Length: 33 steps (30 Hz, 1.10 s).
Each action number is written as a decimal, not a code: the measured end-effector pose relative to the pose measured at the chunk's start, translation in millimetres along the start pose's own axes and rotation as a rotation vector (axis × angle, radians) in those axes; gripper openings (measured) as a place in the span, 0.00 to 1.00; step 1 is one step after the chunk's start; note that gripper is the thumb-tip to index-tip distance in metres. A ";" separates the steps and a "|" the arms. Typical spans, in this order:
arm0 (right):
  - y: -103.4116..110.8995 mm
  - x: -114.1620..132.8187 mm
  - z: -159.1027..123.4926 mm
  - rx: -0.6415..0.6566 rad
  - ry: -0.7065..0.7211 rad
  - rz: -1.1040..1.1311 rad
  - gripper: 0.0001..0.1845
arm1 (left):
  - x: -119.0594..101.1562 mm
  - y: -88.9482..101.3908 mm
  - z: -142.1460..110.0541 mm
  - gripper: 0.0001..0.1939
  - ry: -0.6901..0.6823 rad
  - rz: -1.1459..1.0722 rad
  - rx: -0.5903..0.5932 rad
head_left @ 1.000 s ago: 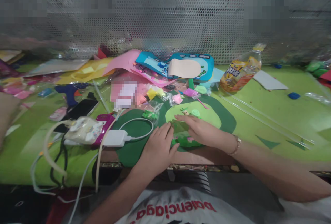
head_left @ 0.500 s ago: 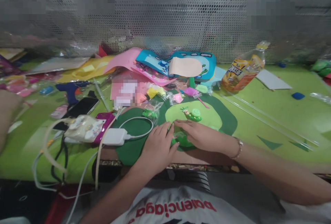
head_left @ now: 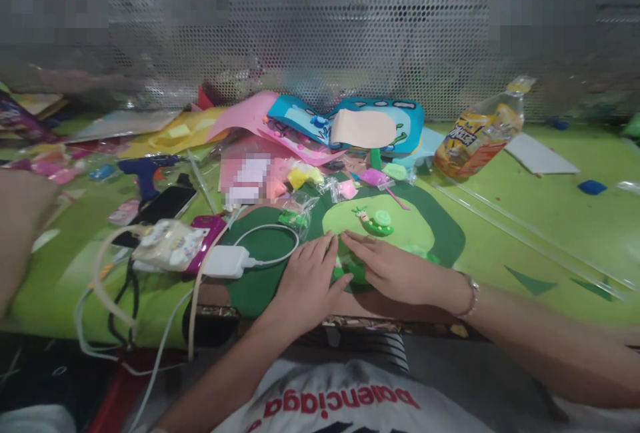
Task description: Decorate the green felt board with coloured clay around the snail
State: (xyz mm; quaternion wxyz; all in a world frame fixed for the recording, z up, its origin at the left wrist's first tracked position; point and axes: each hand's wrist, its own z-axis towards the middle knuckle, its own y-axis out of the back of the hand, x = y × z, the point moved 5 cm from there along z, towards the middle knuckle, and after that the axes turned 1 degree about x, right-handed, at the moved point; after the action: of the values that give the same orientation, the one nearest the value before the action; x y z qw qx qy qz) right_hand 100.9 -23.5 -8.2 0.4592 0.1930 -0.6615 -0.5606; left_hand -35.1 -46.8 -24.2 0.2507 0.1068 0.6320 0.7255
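My left hand (head_left: pixel 309 280) lies palm down with fingers stretched out, on the dark green cutout sheet (head_left: pixel 450 233) at the table's front edge. Opposite it, my right hand (head_left: pixel 393 268) rests on the lighter green inner shape (head_left: pixel 417 220), its fingers extended flat and pointing left. The fingertips of both hands nearly meet. Beneath and between them, a green clay piece (head_left: pixel 357 274) is partly covered; whether the fingertips press on it I cannot tell. Just beyond my right hand sits a small green clay snail (head_left: pixel 379 221) with a pale spiral shell.
Left are a white charger (head_left: pixel 226 262) with cables, a phone (head_left: pixel 173 205) and a blue glue gun (head_left: pixel 145 173). Behind lie small bags of coloured clay (head_left: pixel 303 175) and a blue booklet (head_left: pixel 407 116). A bottle (head_left: pixel 480 130) and clear sticks (head_left: pixel 530 236) are right. Another person's arm (head_left: pixel 25 233) enters left.
The view has shifted slightly, so the table things sit a little further right. Both hands keep nearly the same pose over the green shape.
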 end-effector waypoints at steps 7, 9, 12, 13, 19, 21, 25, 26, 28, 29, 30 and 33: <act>10.7 -3.0 -0.7 -0.009 -0.095 0.078 0.30 | -0.4 -0.9 2.5 0.29 0.042 0.021 -0.013; 14.2 -4.3 -0.9 -0.044 -0.122 0.111 0.29 | -1.5 -0.3 3.0 0.28 0.051 0.029 -0.009; 15.4 -4.6 -1.0 -0.073 -0.126 0.124 0.26 | -1.2 0.2 3.5 0.27 0.069 0.025 0.000; 15.1 -4.4 -1.0 -0.075 -0.121 0.122 0.26 | -0.6 0.1 3.6 0.27 0.072 0.021 0.004; 12.3 3.3 -1.1 -0.047 -0.023 0.054 0.26 | 5.2 -1.0 1.4 0.31 0.059 -0.009 -0.005; 9.4 6.3 -2.0 -0.022 0.003 0.034 0.27 | 7.0 -0.5 0.4 0.32 0.062 -0.014 -0.014; 4.3 8.0 -3.3 0.013 0.006 0.022 0.29 | 4.8 -0.3 -0.1 0.29 0.010 0.004 0.000; 4.0 7.8 -3.2 0.019 0.005 0.020 0.30 | 3.9 -0.4 0.0 0.29 -0.003 0.011 0.004; 5.4 8.2 -2.7 0.024 0.009 0.017 0.31 | 2.6 -1.3 0.1 0.29 -0.018 0.028 0.015; 6.9 8.6 -2.3 0.025 0.009 0.015 0.30 | 2.2 -1.9 0.0 0.29 -0.019 0.038 0.017; 8.5 9.2 -1.9 0.028 0.008 0.014 0.30 | 2.0 -2.6 -0.1 0.30 -0.018 0.047 0.019; 12.8 11.1 -1.3 0.043 -0.009 0.024 0.27 | 1.2 -4.0 -0.5 0.32 -0.010 0.061 0.008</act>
State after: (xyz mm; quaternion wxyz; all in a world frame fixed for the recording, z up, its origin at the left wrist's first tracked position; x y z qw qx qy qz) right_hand 99.8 -29.0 7.8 0.4586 0.1926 -0.6777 -0.5416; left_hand -35.4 -46.4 -28.4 0.2310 0.1308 0.6301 0.7298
